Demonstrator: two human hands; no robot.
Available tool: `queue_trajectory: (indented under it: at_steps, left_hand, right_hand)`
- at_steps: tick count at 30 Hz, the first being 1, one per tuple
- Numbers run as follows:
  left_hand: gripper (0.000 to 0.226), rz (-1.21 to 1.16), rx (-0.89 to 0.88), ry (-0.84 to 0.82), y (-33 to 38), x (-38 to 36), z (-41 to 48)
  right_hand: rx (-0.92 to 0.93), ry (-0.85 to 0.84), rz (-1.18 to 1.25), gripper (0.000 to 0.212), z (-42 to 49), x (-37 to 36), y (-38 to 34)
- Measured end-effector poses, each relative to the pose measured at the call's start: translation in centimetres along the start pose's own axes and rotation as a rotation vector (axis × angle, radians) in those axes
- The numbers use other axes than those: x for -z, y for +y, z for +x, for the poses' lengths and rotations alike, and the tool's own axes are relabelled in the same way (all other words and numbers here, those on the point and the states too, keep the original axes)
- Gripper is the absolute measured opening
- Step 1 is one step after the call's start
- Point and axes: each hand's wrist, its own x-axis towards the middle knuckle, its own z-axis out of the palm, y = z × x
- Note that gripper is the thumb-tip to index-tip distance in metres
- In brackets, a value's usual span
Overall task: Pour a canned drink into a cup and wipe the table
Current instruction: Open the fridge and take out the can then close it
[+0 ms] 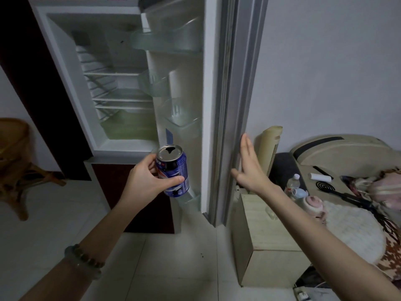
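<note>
My left hand (149, 179) grips a blue drink can (174, 170), held upright in front of the open fridge; the can's top has a dark opening. The fingers of my right hand (247, 168) are stretched out flat against the outer edge of the open fridge door (230, 105). The fridge interior (115, 88) shows bare white shelves. No cup, cloth or table for the drink is in view.
A low wooden cabinet (267, 240) stands right of the door, with a small water bottle (293, 183) and small items behind it. A bed with bedding (355, 231) fills the right. A wicker chair (15, 161) sits at far left. Pale floor tiles lie below.
</note>
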Motion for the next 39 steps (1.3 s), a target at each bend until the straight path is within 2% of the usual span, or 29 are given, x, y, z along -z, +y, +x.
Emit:
queue_trajectory:
  at_steps: [6, 12, 19, 23, 31, 39]
  left_hand:
    - [0.06, -0.013, 0.034, 0.07, -1.2, 2.7, -1.7]
    - [0.059, -0.021, 0.07, 0.151, -1.4, 5.9, -3.4]
    - [0.054, 0.05, 0.145, 0.251, -2.4, 9.1, -5.7]
    - [0.057, 0.107, 0.201, 0.327, -3.4, 11.4, -6.6]
    - [0.064, 0.188, 0.275, 0.475, -5.7, 16.8, -7.0]
    - [0.062, 0.237, 0.255, 0.482, -10.2, 24.4, -3.5]
  right_hand:
    - [0.276, -0.03, -0.248, 0.095, -1.4, -2.5, -3.0]
    - [0.551, 0.051, -0.531, 0.083, -0.1, -5.4, -5.9]
    - [0.825, 0.14, -0.662, 0.074, 2.7, -8.7, -10.9]
    - [0.903, 0.175, -0.685, 0.076, 4.5, -11.3, -14.1]
    - [0.988, 0.197, -0.648, 0.064, 8.3, -17.6, -20.8]
    - [1.018, 0.26, -0.589, 0.058, 12.8, -24.0, -26.2]
